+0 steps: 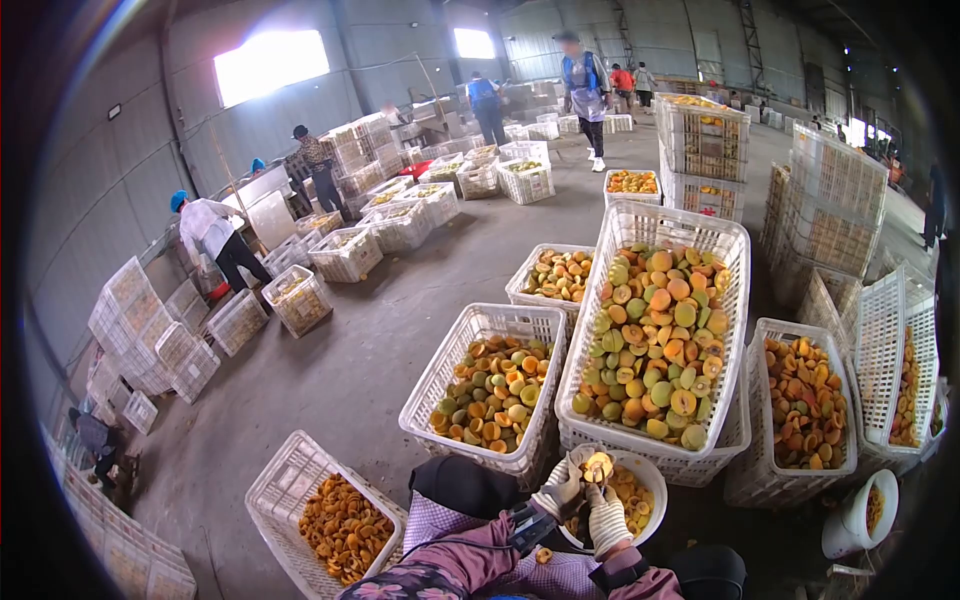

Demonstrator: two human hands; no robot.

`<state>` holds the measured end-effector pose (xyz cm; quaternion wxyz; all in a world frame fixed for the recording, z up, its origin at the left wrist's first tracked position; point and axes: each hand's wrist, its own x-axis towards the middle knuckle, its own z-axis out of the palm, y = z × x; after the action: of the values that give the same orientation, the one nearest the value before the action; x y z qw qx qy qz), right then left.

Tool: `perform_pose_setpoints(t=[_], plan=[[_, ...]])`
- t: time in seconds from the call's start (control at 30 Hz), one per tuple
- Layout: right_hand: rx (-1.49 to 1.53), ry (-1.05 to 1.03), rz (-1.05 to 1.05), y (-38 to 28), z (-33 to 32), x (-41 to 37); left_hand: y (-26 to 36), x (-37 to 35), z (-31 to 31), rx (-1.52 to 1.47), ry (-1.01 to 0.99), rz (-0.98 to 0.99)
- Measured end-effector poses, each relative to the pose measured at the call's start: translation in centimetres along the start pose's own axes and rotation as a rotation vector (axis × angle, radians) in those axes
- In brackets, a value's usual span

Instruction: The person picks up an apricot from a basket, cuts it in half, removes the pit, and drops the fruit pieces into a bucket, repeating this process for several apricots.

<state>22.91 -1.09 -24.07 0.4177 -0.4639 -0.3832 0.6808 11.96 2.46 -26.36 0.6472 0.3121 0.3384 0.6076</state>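
Note:
My left hand (560, 492) and my right hand (606, 518), both in white work gloves, meet over a white bowl (655, 478) of fruit pieces in my lap. Between the fingers of both hands sits a halved orange fruit (598, 466), cut face up. A tilted white crate (668, 340) heaped with halved yellow, orange and green fruit stands directly in front of me. Left of it stands a second crate (487, 385) of cut fruit.
A crate of orange pieces (335, 520) lies at my lower left, another (805, 410) at my right, with a small white bucket (862, 512) beside it. Stacked crates line the right and far side. Several people stand and walk on the concrete floor behind.

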Motion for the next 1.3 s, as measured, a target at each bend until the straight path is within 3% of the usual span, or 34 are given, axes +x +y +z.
perform_pose_setpoints(t=[0.27, 0.33, 0.57, 0.63, 0.7, 0.73, 0.83, 0.87, 0.93, 0.97, 1.0, 1.03, 1.1, 1.17, 1.2, 1.3], plan=[[0.024, -0.007, -0.047, 0.1, 0.0, 0.0, -0.3, 0.2, 0.1, -0.082, -0.052, 0.061], [0.005, -0.006, -0.042, -0.4, 0.1, -0.2, -0.3, 0.7, -0.2, -0.09, 0.035, -0.021], [0.105, -0.038, 0.012, 0.5, 0.1, 0.2, 0.9, 0.3, 0.7, -0.158, 0.175, 0.025], [0.047, -0.035, 0.022, 0.5, 0.0, 0.2, 1.3, 0.1, 0.4, -0.145, 0.076, -0.008], [-0.01, -0.03, 0.031, 0.4, 0.1, 0.2, 1.5, -0.3, 1.1, 0.156, 0.105, 0.174], [-0.012, -0.033, -0.041, 0.4, 0.3, 0.2, 1.7, -0.2, 1.0, -0.027, 0.109, 0.097], [-0.141, 0.001, -0.087, -0.7, 0.7, -0.3, 0.5, 1.1, -1.3, -0.068, 0.014, 0.128], [-0.269, 0.048, -0.055, -1.2, 0.6, -0.9, 0.8, 0.8, -1.5, 0.297, -0.026, 0.329], [-0.388, 0.022, -0.161, 2.6, -0.5, 0.9, 1.0, 0.7, -1.3, 0.396, -0.081, 0.402], [-0.412, 0.015, -0.135, 3.0, -0.4, 1.0, 1.5, 1.0, -0.9, -0.151, -0.096, 0.097], [-0.417, 0.008, -0.162, 6.6, -1.1, 2.7, 1.7, 0.6, -0.2, 0.073, -0.061, 0.168], [-0.527, -0.001, -0.103, 2.3, -0.4, 0.8, 2.6, 0.2, 1.2, -0.051, 0.051, 0.093], [-0.391, -0.001, -0.189, 1.6, -0.3, 0.3, 3.4, -0.1, 1.9, -0.223, 0.094, -0.041], [-0.407, 0.06, -0.167, 0.4, 0.0, -0.1, 2.8, -0.3, 2.2, -0.205, 0.159, -0.033], [-0.368, 0.049, -0.121, -0.4, 0.0, -0.3, 3.2, -0.2, 2.0, -0.307, 0.152, -0.146], [-0.427, 0.106, -0.209, 0.9, -0.3, 0.5, 1.5, -0.3, 1.5, -0.199, 0.096, -0.056]])
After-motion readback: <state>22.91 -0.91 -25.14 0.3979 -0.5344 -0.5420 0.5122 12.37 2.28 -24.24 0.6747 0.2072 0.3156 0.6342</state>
